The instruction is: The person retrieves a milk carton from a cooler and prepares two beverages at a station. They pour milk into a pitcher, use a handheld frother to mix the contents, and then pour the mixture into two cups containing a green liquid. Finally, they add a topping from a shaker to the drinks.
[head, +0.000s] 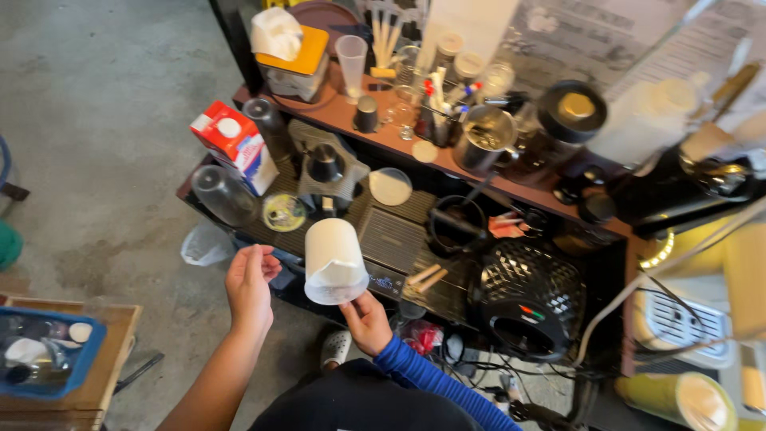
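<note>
My right hand (367, 321), in a blue sleeve, grips the rim of a white plastic cup (333, 257) held tilted, mouth toward me, in front of a low black counter (399, 239). My left hand (250, 286) hovers just left of the cup with fingers apart, holding nothing and not touching it. A red, white and blue milk carton (235, 145) and a clear empty cup (217, 191) stand on the counter's left end, beyond my left hand.
Behind runs a brown shelf (399, 142) crowded with a metal pitcher (484, 137), clear cups, jars and a tissue box (295, 60). A black waffle iron (531, 297) sits at right. A blue tray (44, 355) rests on a wooden crate at lower left.
</note>
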